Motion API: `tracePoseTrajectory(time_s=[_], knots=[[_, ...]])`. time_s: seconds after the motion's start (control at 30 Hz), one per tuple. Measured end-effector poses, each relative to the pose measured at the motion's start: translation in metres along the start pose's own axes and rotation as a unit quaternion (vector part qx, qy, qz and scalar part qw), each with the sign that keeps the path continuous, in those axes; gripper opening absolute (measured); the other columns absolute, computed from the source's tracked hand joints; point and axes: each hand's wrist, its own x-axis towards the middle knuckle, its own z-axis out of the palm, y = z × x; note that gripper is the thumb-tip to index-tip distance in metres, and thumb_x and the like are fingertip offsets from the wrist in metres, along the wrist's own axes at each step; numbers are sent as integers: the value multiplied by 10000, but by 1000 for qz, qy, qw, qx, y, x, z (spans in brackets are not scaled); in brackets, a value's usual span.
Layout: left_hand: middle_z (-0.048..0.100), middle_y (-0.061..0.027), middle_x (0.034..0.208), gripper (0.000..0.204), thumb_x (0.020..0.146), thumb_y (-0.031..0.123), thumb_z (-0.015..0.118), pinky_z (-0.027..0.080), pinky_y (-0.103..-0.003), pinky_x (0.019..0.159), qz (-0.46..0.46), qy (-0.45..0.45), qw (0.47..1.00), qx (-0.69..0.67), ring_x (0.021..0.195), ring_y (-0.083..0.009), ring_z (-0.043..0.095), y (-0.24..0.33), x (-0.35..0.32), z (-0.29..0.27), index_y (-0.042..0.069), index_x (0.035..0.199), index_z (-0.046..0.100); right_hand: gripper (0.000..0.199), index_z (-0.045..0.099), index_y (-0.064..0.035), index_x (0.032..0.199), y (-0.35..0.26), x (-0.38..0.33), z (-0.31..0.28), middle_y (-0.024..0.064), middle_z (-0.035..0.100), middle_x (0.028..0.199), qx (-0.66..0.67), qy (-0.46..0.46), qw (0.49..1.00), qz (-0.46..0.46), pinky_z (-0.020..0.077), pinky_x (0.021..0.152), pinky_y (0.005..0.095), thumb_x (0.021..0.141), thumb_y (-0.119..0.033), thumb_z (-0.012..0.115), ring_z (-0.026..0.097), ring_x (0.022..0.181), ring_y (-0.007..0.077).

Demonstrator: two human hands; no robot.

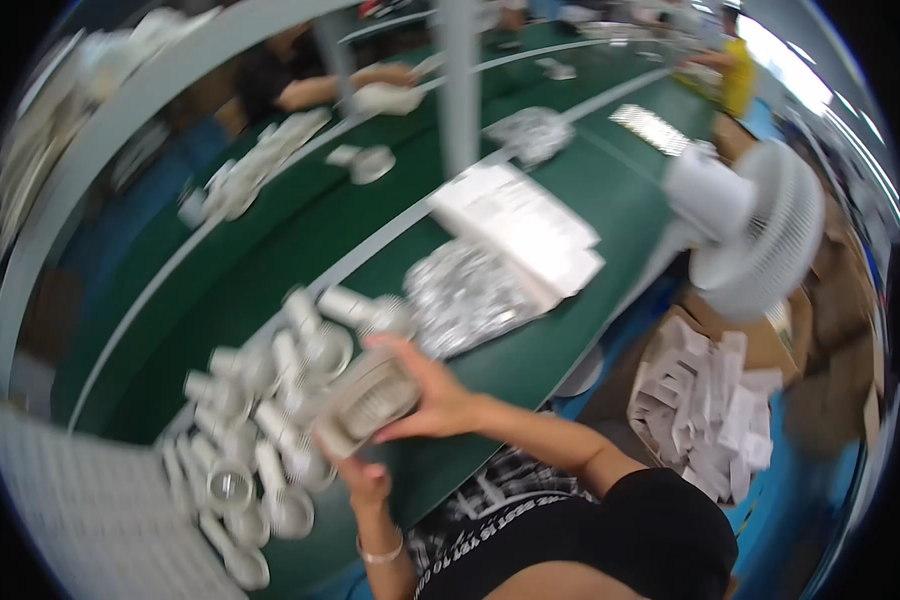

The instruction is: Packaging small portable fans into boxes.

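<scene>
Between my two hands is a small grey-beige rectangular tray (pixel 370 398) with a hollow, ribbed inside, tilted above the green table; its exact kind is blurred. My right hand (pixel 438 392) grips its right end, thumb and fingers on opposite sides. The fingers of my left hand (pixel 358 474) touch its lower left corner, and some of them are hidden behind it. Just left of the tray lie several white handheld devices (pixel 288 508), each with a round head and a straight handle. Beyond my right hand sits a silvery plastic-wrapped bundle (pixel 465 300).
White flat cartons (pixel 520 225) lie behind the bundle. A white fan (pixel 765 225) stands at the right, above a cardboard box of folded white papers (pixel 705 400). A grey post (pixel 458 90) rises beside the green conveyor (pixel 240 265). Other people work across it.
</scene>
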Motion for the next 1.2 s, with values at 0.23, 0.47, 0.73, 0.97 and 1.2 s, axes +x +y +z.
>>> tracePoseTrajectory(time_s=[0.23,0.47,0.73,0.97,1.2], knots=[[464,-160,1237,947,804,739,479,366,-375,991,-123,87,982,-117,1142,-253,480,41,25,15,-58,1301,364,1001,469,-6,1239,21,-3,14,100,583,1166,4,12,998,-63,484,863,306,437,-346,962,597,996,176],[495,-161,1206,823,917,659,306,355,-338,998,-203,62,951,-224,1147,-228,479,83,47,-1,-80,1264,406,812,417,16,1276,-10,5,13,158,558,1200,309,31,946,96,438,962,339,780,-579,659,555,1120,208],[564,-113,1084,329,812,87,520,384,-289,920,-240,110,905,-335,1022,-172,521,107,76,-2,-18,1123,496,507,447,4,1248,-27,16,3,153,579,1178,340,-56,923,170,462,948,338,807,-83,681,569,1109,207],[625,-170,1019,179,804,13,458,430,-318,887,-79,96,952,-278,996,-250,575,96,75,-1,-45,864,617,150,647,5,888,-19,17,10,217,596,1123,252,4,968,11,474,923,398,829,-133,648,581,1091,315],[554,-216,1106,320,889,262,428,446,-366,878,-51,55,965,-251,1005,-305,577,94,76,-6,-15,936,581,300,674,28,941,-19,25,-8,239,601,1111,118,-57,988,-79,505,862,421,794,-234,684,611,1027,344]])
